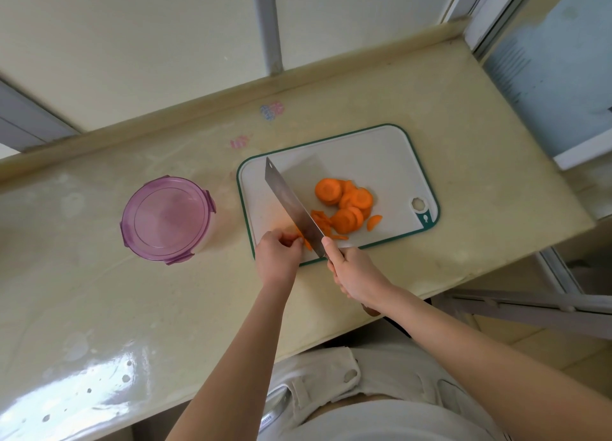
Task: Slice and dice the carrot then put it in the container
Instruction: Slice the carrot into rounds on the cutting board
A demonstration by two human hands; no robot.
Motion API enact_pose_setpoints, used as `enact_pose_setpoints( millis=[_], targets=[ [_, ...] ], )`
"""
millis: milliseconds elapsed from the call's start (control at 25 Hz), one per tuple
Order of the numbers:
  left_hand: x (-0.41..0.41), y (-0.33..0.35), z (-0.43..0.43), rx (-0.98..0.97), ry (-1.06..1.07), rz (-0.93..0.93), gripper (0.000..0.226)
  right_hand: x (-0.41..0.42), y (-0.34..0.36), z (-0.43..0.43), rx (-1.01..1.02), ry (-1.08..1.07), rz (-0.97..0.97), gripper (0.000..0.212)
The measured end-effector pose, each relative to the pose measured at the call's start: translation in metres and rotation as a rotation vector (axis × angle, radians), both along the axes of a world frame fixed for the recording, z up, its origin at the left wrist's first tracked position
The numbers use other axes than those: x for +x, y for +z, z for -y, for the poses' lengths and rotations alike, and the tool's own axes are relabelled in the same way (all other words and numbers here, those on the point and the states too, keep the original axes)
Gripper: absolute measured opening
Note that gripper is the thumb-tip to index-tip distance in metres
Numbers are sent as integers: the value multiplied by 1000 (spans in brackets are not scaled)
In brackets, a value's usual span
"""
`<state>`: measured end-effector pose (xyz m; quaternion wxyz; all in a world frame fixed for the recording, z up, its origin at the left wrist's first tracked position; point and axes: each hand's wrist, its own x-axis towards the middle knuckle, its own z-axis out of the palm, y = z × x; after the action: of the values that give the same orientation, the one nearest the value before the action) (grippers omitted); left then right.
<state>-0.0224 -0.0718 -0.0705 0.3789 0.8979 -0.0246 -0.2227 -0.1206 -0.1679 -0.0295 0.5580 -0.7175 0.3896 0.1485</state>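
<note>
A white cutting board (374, 155) with a green rim lies on the counter. Several round orange carrot slices (344, 202) are piled on its right half. My right hand (354, 271) grips the handle of a wide cleaver (291, 205), whose blade slants across the board with its edge down near the front. My left hand (276, 255) pinches small carrot pieces (306, 240) against the left side of the blade. A round container (167, 218) with a purple clip-on lid stands to the left of the board, lid on.
The beige counter (99, 308) is glossy, with a raised back edge along the wall. Its front edge runs just below my hands. A window frame (543, 86) is at the right end. Small coloured stickers (271, 111) sit behind the board.
</note>
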Motion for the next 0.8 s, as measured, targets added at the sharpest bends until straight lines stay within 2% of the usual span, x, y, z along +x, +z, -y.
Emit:
enact_pose_setpoints(
  millis=[280, 520, 800],
  targets=[
    [2, 2, 1, 7, -13, -21, 7, 5, 1, -6, -111, 70, 31, 59],
    [3, 8, 2, 50, -20, -23, 2, -2, 3, 1, -83, 32, 46, 54],
    [4, 6, 2, 53, -23, -49, 7, 0, -2, -4, -59, 22, 43, 56]
  ],
)
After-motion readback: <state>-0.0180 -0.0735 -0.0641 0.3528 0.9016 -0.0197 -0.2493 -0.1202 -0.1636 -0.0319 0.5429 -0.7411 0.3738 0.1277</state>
